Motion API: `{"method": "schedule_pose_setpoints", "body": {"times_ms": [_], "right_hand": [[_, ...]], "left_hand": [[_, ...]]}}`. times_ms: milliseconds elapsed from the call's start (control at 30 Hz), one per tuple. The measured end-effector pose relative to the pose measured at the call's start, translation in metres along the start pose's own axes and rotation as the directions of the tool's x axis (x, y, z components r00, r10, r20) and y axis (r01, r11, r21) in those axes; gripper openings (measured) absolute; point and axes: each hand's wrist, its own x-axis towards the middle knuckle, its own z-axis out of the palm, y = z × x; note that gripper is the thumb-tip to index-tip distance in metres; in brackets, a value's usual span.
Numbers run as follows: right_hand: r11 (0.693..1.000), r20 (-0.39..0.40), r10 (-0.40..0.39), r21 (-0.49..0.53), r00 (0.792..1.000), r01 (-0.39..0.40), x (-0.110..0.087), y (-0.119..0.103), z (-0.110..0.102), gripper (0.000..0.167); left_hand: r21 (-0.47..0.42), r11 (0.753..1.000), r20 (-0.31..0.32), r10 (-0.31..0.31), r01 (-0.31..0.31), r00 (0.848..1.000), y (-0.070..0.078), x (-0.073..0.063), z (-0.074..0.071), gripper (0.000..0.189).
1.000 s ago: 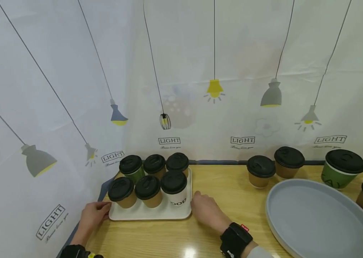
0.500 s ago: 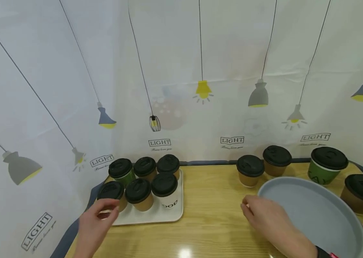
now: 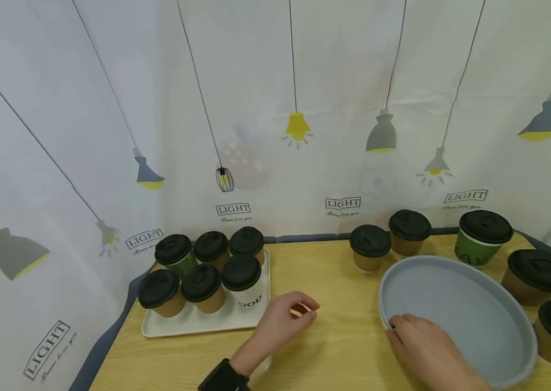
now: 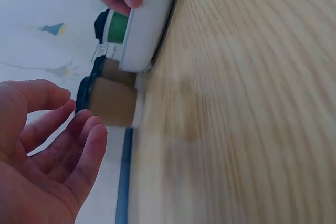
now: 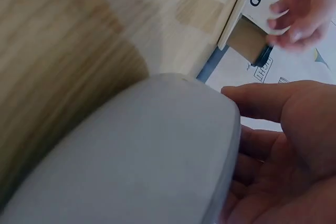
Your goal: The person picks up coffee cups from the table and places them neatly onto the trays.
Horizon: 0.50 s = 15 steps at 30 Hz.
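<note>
Six lidded cups (image 3: 200, 271) sit packed on my white tray (image 3: 197, 325); my right hand (image 3: 419, 347) grips the empty grey plate's (image 3: 500, 358) near rim, my left hand (image 3: 282, 323) hovers over the counter (image 3: 324, 282), fingers loosely curled, holding nothing; five cups (image 3: 483, 236) wait unloaded beside the plate

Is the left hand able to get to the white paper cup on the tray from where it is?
Probably yes. The left hand hovers empty just right of the white paper cup with a black lid, which stands at the near right corner of the white rectangular tray, with nothing between them.
</note>
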Motion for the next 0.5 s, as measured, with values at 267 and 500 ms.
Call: {"method": "schedule_pose_setpoints", "body": {"times_ms": [267, 500], "right_hand": [[0.999, -0.011, -0.034, -0.006, 0.999, 0.034, -0.006, -0.008, 0.001, 0.013], [0.994, -0.077, -0.111, -0.025, 0.991, 0.11, -0.013, -0.02, 0.006, 0.01]], "left_hand": [[-0.07, 0.996, 0.06, -0.053, 0.057, 0.997, 0.003, 0.045, 0.041, 0.02], [-0.181, 0.975, 0.056, -0.12, 0.129, 0.991, 0.006, 0.074, 0.072, 0.039]]}}
